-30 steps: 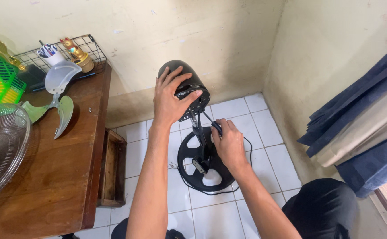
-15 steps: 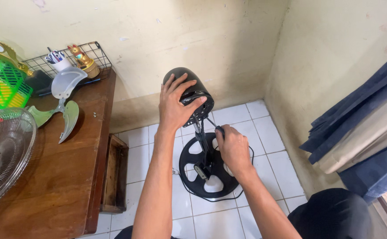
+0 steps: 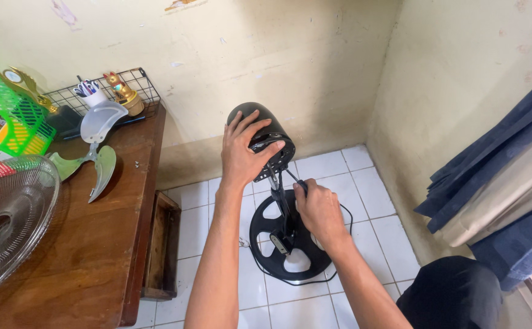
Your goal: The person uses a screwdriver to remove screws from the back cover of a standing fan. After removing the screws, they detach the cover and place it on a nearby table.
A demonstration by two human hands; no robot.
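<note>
A black fan motor housing (image 3: 255, 116) stands on a thin stem above a round black spoked base (image 3: 290, 244) on the white tiled floor. My left hand (image 3: 246, 152) is spread over the housing's front and grips it from above. My right hand (image 3: 318, 210) is closed around a dark-handled screwdriver (image 3: 296, 180), whose shaft points up toward the underside of the housing. A black cord (image 3: 341, 211) loops round the base.
A brown wooden table (image 3: 77, 244) stands at left with a clear fan guard (image 3: 7, 213), a translucent fan blade (image 3: 95, 149), a green basket (image 3: 10, 116) and a wire rack (image 3: 132, 82). A wooden drawer (image 3: 159, 250) lies on the floor. Dark blue curtains (image 3: 497, 176) hang at right.
The view has shifted a little, so everything sits lower and further right in the frame. Both hands keep their hold on the housing and the screwdriver.
</note>
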